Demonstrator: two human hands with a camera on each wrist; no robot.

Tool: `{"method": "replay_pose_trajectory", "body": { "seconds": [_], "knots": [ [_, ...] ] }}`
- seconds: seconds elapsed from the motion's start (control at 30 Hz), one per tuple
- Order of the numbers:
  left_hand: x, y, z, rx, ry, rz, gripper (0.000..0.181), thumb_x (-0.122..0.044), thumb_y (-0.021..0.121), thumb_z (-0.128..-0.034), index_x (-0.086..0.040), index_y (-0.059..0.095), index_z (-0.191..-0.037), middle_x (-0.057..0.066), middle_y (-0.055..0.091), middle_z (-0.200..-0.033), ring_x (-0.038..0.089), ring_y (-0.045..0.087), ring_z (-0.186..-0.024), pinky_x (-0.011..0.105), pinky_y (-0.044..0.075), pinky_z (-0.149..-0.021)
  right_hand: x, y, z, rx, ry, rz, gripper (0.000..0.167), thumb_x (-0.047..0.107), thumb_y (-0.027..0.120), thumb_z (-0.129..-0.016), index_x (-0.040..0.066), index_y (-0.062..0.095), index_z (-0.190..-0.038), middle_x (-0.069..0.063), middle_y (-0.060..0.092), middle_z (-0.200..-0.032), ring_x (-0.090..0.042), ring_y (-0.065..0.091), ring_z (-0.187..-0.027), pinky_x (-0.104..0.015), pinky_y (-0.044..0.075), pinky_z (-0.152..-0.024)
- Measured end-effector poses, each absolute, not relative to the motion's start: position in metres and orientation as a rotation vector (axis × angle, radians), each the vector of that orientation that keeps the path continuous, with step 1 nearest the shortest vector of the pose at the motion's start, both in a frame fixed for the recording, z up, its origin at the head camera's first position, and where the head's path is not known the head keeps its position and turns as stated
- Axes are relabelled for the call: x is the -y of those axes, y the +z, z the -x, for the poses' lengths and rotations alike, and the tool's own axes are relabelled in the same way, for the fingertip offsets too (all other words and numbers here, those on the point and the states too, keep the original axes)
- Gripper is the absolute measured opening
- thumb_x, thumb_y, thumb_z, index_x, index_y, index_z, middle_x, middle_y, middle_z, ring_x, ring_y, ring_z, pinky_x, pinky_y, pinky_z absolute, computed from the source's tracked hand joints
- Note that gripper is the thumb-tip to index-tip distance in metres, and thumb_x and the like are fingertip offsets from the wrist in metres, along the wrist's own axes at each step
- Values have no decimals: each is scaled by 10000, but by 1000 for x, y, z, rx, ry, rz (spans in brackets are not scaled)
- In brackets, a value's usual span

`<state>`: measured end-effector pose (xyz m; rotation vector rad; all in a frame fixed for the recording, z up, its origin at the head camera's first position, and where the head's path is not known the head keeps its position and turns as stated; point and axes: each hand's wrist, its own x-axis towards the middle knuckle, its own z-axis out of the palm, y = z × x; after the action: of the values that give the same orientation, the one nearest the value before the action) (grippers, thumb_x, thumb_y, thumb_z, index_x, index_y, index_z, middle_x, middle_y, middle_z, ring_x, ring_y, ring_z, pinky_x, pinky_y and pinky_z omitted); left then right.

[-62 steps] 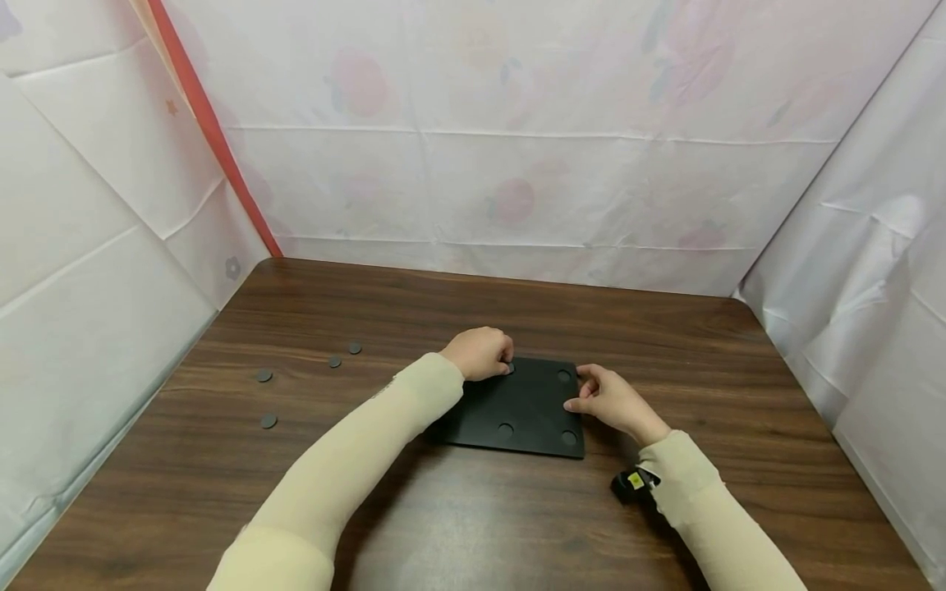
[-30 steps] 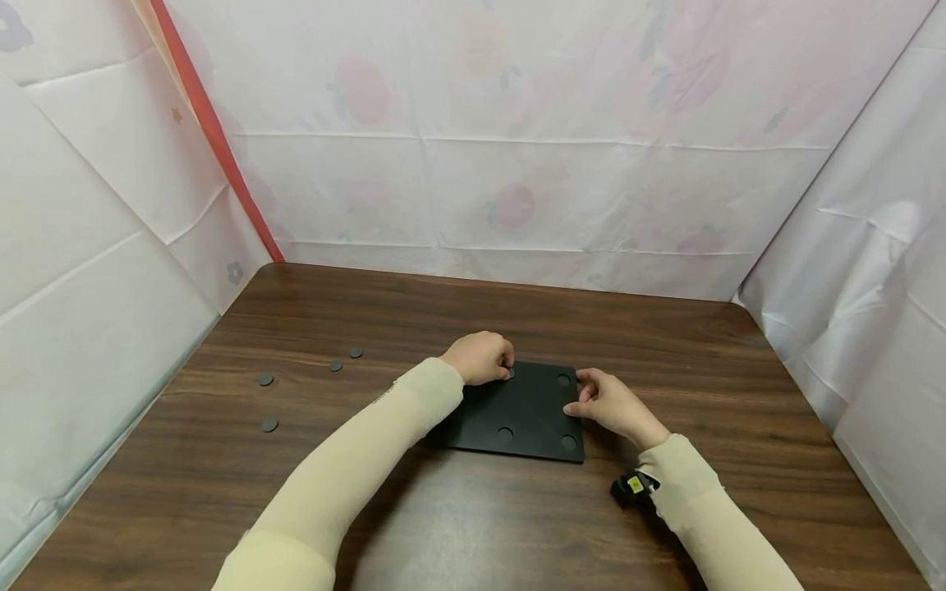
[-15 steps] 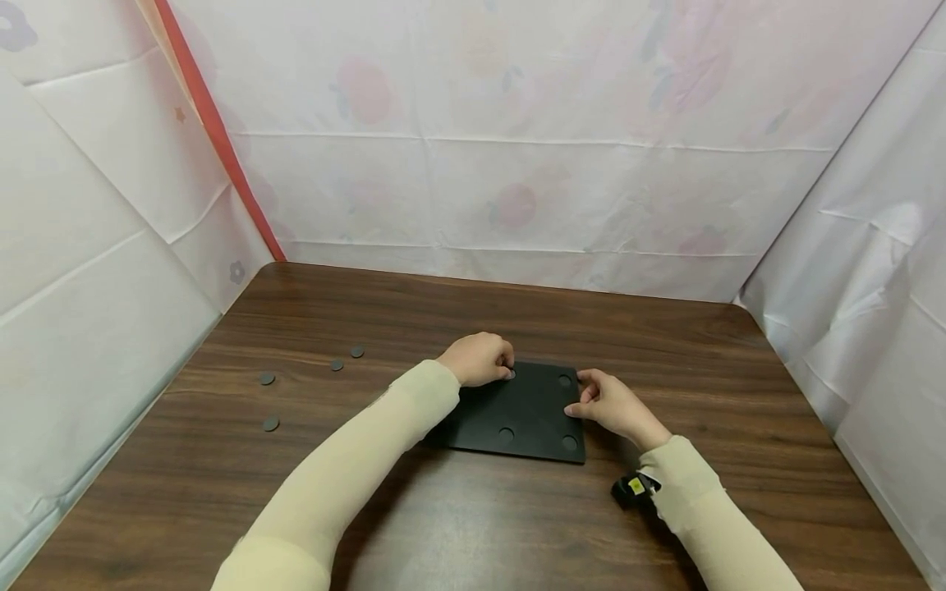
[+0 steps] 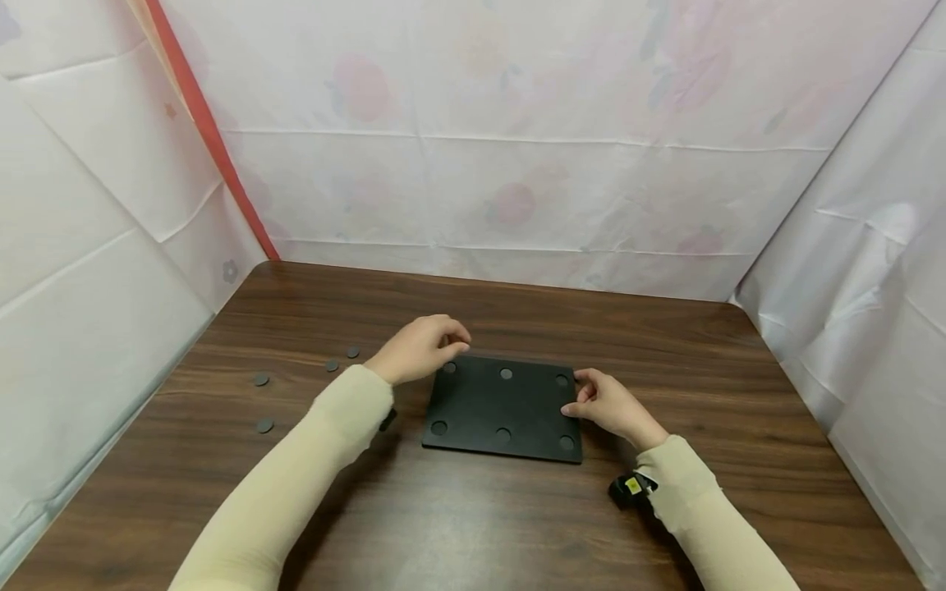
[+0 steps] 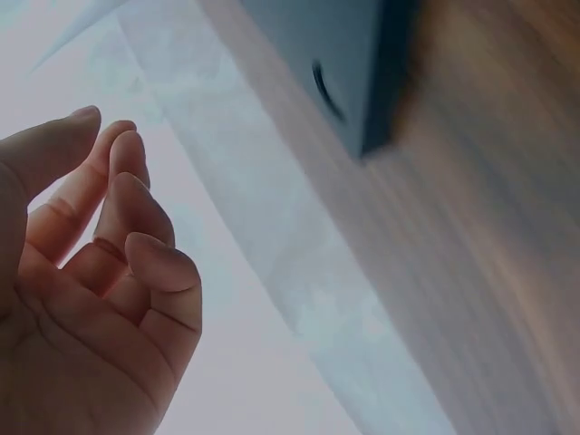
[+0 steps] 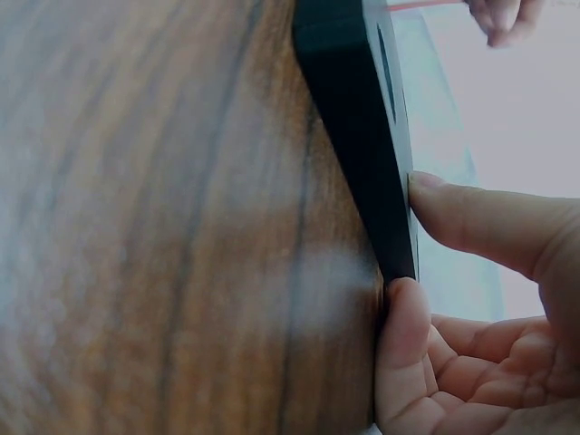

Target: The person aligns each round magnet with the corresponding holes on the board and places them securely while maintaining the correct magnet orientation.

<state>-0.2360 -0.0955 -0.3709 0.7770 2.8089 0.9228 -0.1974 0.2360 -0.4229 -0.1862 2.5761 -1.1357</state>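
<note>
A black rectangular board [image 4: 480, 402] with several round recesses lies flat on the table. A small grey disc [image 4: 506, 373] sits in the recess at the middle of its far edge. My left hand [image 4: 424, 349] hovers by the board's far left corner, fingers loosely bent; in the left wrist view the thumb and fingers hold nothing. My right hand [image 4: 609, 402] holds the board's right edge, with the thumb [image 6: 435, 204] on its upper face and the index finger [image 6: 405, 326] against its side.
Several loose grey discs [image 4: 264, 425] lie on the brown wooden table [image 4: 458, 525] left of the board. White printed curtains [image 4: 510, 148] surround the table at the back and sides. A black wrist camera [image 4: 626, 490] hangs under the right sleeve.
My left hand has let go of the grey disc at the board's far middle recess and moved left, uncovering the board's left part. My right hand stays at the right edge.
</note>
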Motion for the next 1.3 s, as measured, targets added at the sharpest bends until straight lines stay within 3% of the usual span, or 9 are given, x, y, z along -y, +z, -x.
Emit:
{"method": "replay_pose_trajectory", "body": {
  "seconds": [0.47,0.97,1.3],
  "knots": [
    [181,-366,196,-3016,920,-645,155,-248,602,-987,-161,696,-1074,-17,637,-898,135,518,-747,308,441,-679,-236,-423,197,-2566,-1142,170,705,187,737,-878,-29,379,-1445,-81,551,-878,-186,476,-694,-310,401,-606],
    [280,-369,163,-3136,744,-422,266,-276,577,-1000,-82,670,-1157,46,664,-978,164,589,-807,321,473,-667,-237,-421,198,-2575,-1132,170,703,186,730,-883,-28,374,-1449,-85,553,-880,-188,478,-698,-313,401,-608],
    [323,-390,148,-3002,664,-277,329,-270,606,-981,-18,651,-1188,137,708,-1030,281,662,-904,471,522,-736,-239,-422,194,-2573,-1136,160,704,191,735,-881,-24,377,-1448,-81,552,-873,-185,474,-688,-311,401,-600]
  ]
}}
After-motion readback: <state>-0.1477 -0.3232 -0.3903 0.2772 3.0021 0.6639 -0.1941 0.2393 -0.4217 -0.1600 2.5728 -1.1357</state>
